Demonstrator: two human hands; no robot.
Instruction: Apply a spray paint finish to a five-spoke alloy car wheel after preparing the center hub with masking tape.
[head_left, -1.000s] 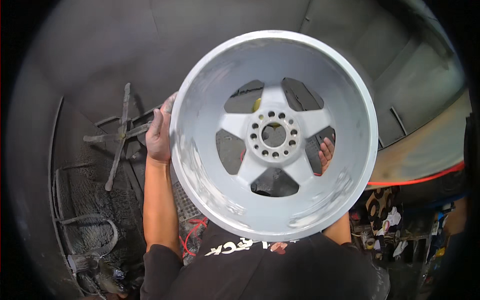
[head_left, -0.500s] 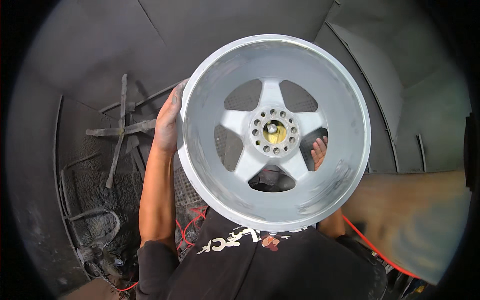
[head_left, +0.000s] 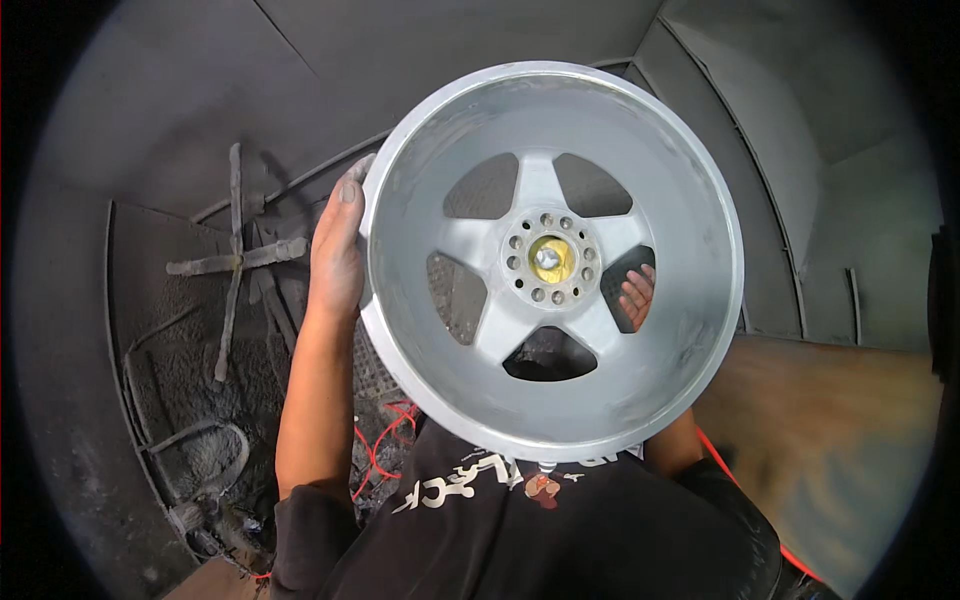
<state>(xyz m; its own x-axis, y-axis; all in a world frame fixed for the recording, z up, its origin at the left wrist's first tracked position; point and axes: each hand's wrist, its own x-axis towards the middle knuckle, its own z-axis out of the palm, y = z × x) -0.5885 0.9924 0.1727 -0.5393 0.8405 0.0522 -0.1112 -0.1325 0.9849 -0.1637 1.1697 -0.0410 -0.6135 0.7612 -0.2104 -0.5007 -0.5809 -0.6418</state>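
A silver-grey, five-spoke car wheel rim (head_left: 495, 325) without a tyre fills the middle of the head view, its hollow barrel toward me. My left hand (head_left: 338, 240) grips its left edge, with the thumb along the outer lip. Behind the wheel, my right hand (head_left: 636, 295) shows through the right-hand spoke gap. Its fingers are stretched out and slightly bent; the rest of that hand is hidden. Yellow material (head_left: 550, 262) with a pale, rod-like end at its centre sits in the hub bore, ringed by several bolt holes. Faint scuffs mark the inner barrel.
A dusty cross-shaped stand (head_left: 238, 262) is at the left, with a curved hose (head_left: 240, 445) below it. Dark panel walls (head_left: 480, 35) surround the space. Red cable (head_left: 375, 455) lies near the floor mesh, and a brownish panel (head_left: 830, 430) is at lower right.
The wheel rim has turned very slightly counterclockwise and shifted a little. The cross-shaped stand appears slightly farther left. Both hands keep nearly the same places.
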